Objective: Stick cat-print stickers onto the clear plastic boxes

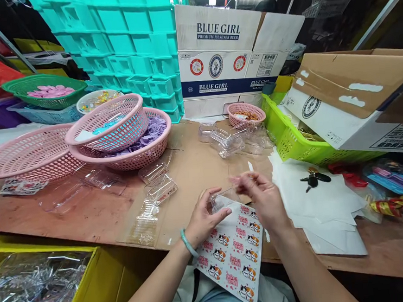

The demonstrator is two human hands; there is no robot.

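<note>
My left hand (pixel 203 218) grips a small clear plastic box (pixel 222 198) at the table's front edge, fingers curled round its near side. My right hand (pixel 260 193) hovers just above the box with fingertips pinched together on something small and pale that I cannot make out. Under both hands a sticker sheet (pixel 236 255) with cat pictures hangs off the table edge over my lap. A green bracelet (pixel 188 242) circles my left wrist.
Stacked pink baskets (pixel 116 130) with purple and blue pieces stand at left. Clear boxes (pixel 157 182) lie mid-table, more (pixel 227 142) lie farther back. A lime crate (pixel 291 144), keys (pixel 313 179) on white paper, and Blue Girl cartons (pixel 229 60) are at right and behind. A yellow bin (pixel 41 289) sits lower left.
</note>
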